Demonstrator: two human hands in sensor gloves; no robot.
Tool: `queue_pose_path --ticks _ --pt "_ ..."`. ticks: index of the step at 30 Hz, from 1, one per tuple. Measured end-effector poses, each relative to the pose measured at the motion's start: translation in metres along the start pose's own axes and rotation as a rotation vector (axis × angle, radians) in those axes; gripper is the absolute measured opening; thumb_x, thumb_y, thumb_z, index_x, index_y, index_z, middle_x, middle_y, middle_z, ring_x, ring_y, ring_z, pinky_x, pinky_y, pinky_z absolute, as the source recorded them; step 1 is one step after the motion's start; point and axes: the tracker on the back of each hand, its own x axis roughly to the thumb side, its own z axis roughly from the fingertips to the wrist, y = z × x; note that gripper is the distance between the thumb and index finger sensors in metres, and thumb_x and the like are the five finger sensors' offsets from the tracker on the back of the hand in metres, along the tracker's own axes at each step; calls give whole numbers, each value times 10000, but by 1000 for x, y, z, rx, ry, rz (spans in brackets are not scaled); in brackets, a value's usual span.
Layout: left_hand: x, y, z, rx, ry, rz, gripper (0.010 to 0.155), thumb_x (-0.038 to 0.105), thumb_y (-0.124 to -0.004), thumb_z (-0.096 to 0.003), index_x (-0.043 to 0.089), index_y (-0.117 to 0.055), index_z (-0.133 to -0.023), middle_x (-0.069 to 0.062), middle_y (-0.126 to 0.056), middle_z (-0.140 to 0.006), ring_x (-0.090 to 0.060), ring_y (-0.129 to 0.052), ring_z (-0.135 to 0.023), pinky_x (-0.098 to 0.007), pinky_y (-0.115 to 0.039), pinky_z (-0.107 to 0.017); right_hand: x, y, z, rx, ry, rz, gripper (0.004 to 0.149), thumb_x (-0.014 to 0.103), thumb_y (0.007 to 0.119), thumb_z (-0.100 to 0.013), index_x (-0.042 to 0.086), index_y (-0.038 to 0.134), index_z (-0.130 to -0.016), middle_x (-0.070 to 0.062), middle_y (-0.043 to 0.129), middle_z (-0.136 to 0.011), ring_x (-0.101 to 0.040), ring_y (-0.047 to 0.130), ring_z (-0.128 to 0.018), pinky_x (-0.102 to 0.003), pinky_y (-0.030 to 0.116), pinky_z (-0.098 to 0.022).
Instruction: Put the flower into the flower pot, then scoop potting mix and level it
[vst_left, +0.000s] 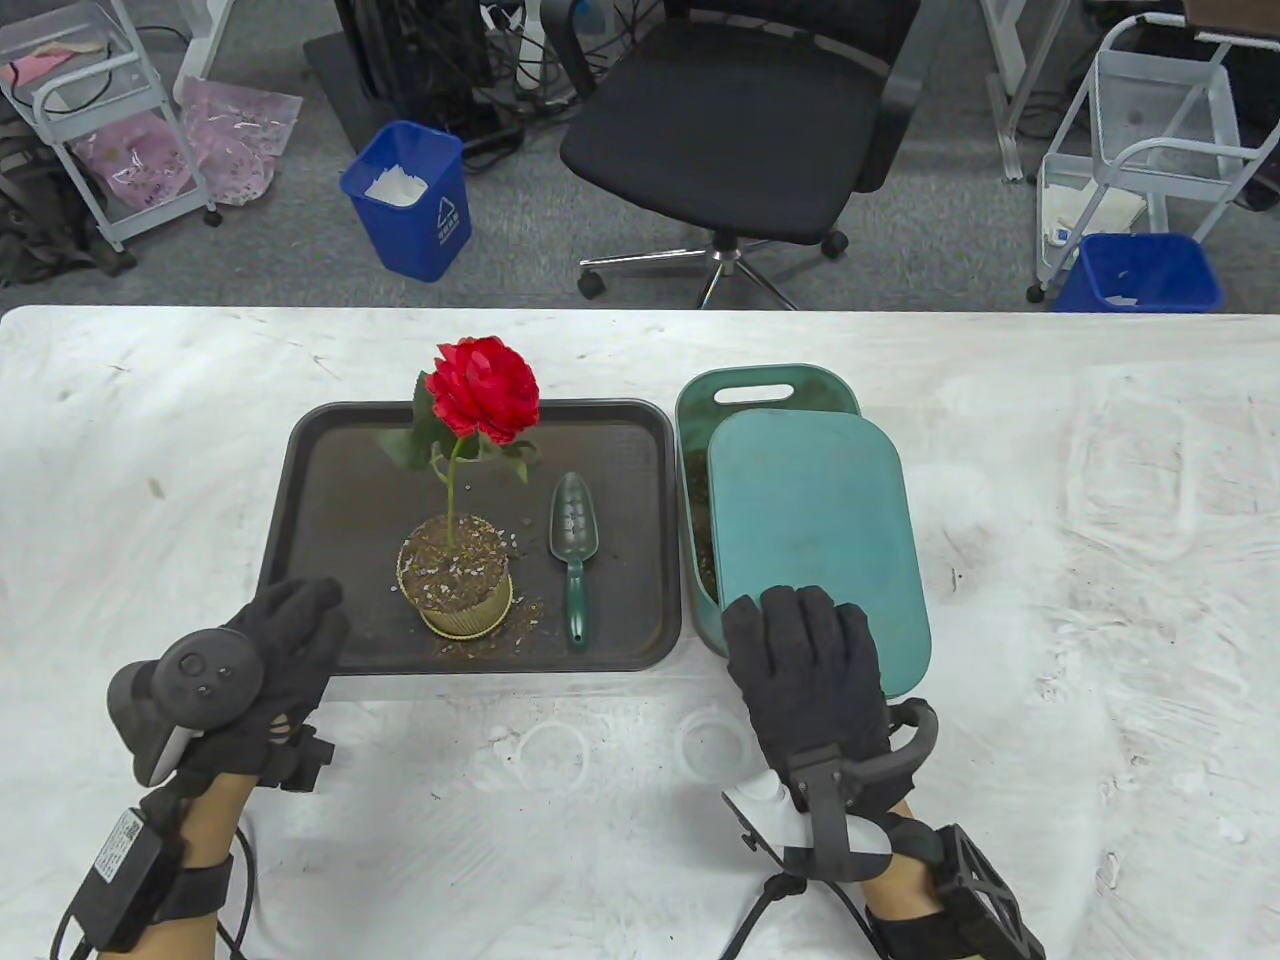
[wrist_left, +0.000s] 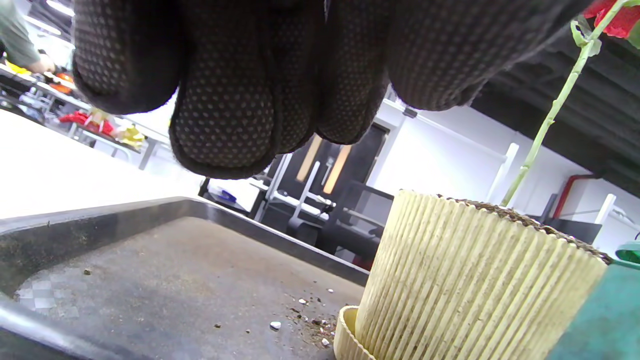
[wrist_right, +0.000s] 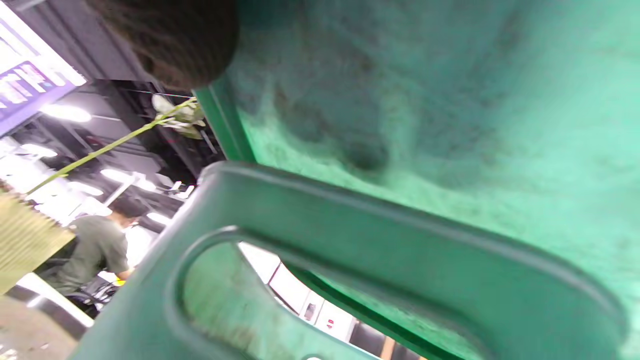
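Note:
A red flower (vst_left: 485, 388) stands upright in the ribbed cream pot (vst_left: 462, 590), which is filled with potting mix and sits on the dark tray (vst_left: 290, 470). A green scoop (vst_left: 574, 560) lies on the tray just right of the pot. My left hand (vst_left: 300, 620) hovers over the tray's front-left corner; its fingers (wrist_left: 225, 100) hang loose and hold nothing, left of the pot (wrist_left: 475, 280). My right hand (vst_left: 790, 625) holds the near end of the teal lid (vst_left: 815, 520), which lies askew on the green box (vst_left: 700, 400). Fingers lie on top; the thumb (wrist_right: 175, 40) is at the lid's underside (wrist_right: 450, 100).
Spilled mix lies on the tray around the pot's base. The box's handle opening (wrist_right: 400, 250) is just under my right wrist. Beyond the table's far edge stand an office chair (vst_left: 740, 120), blue bins (vst_left: 410, 200) and wire carts.

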Motion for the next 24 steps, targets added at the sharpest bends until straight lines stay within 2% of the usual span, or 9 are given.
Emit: queue_pose_path --ticks 5,18,24 --pt "-1 -1 0 -7 5 -9 518 503 -821 -398 255 -911 -844 -70 -913 -871 -266 -1078 -533 -457 -884 -462 4 10 0 12 -54 -10 511 396 722 -445 265 689 -937 -129 813 -954 -419 899 -807 -661 818 -548" --pt "-1 -3 -1 -26 17 -29 520 503 -821 -398 252 -912 -844 -70 -913 -871 -268 -1078 -535 -459 -884 -461 -1 32 -19 63 -106 -42 525 398 716 -442 263 673 -948 -120 791 -980 -419 876 -845 -670 817 -560" --pt "-1 -4 -1 -35 18 -34 520 504 -820 -398 252 -913 -843 -72 -916 -868 -269 -1079 -532 -460 -885 -460 -10 42 -32 154 -93 -144 641 518 687 -388 256 650 -972 -130 745 -1024 -444 820 -899 -706 772 -592"
